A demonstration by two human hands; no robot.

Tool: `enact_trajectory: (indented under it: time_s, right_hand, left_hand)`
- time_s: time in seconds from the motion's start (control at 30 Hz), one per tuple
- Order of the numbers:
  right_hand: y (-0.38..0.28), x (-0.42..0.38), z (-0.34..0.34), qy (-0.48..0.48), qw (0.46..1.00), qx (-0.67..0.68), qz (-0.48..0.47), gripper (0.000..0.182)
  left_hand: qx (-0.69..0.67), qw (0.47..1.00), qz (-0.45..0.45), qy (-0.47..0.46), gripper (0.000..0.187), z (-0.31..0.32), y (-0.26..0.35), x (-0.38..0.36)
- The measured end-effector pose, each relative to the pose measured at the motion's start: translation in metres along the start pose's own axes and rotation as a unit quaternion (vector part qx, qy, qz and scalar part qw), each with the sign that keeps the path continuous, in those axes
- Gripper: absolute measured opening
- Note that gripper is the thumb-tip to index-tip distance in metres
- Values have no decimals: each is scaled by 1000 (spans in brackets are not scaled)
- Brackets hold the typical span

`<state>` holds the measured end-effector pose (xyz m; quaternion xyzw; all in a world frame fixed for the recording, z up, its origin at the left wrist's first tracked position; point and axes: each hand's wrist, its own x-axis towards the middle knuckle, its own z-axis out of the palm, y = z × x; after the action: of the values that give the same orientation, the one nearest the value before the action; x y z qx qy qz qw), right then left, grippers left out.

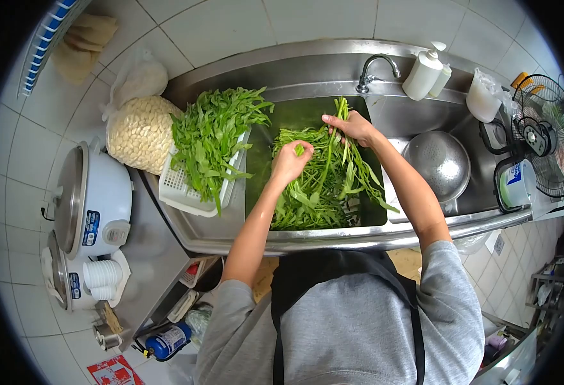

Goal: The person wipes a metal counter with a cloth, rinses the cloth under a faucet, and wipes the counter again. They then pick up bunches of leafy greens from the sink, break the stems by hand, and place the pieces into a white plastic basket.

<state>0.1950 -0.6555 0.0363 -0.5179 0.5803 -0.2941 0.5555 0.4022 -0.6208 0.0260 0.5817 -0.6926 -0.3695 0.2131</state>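
My right hand (354, 128) is closed around a bunch of long green stems (341, 109), leafy greens that look like water spinach. Their stem ends point up toward the faucet, and the leaves hang down over the sink. To its left, my left hand (289, 163) is closed in a pinch, with a bit of green stem (300, 150) showing at the fingertips. Beneath both hands, a large heap of the same greens (307, 202) fills much of the left sink basin (378, 208). More leafy greens (214, 141) are piled on a white plastic basket (189, 200) left of the basin.
An upturned metal bowl (437, 165) sits in the right basin. The faucet (366, 77) and a pump bottle (423, 74) stand along the back. A black fan (542, 135) is at far right. Left are a bag of pale beans or nuts (142, 131) and a large rice cooker (99, 199).
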Motion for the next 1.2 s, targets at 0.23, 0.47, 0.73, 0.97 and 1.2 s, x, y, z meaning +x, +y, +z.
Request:
enact_trajectory:
  time_s: [0.23, 0.47, 0.73, 0.97, 1.2]
  right_hand:
    - [2, 4, -4, 64, 997, 51, 6, 48]
    - [-9, -9, 9, 28, 995, 92, 32, 51]
    - [-5, -13, 27, 47, 983, 109, -142, 37]
    - [-4, -15, -3, 74, 974, 195, -93, 39]
    - [-7, -24, -36, -80, 972, 215, -49, 30]
  left_hand:
    - [82, 993, 73, -41, 25, 11, 10, -29]
    - [-16, 997, 68, -23, 29, 18, 8, -10]
    - [-296, 950, -48, 85, 24, 11, -1, -7]
    - [-362, 913, -82, 167, 30, -11, -75, -9]
    - [-387, 918, -2, 89, 29, -30, -39, -20]
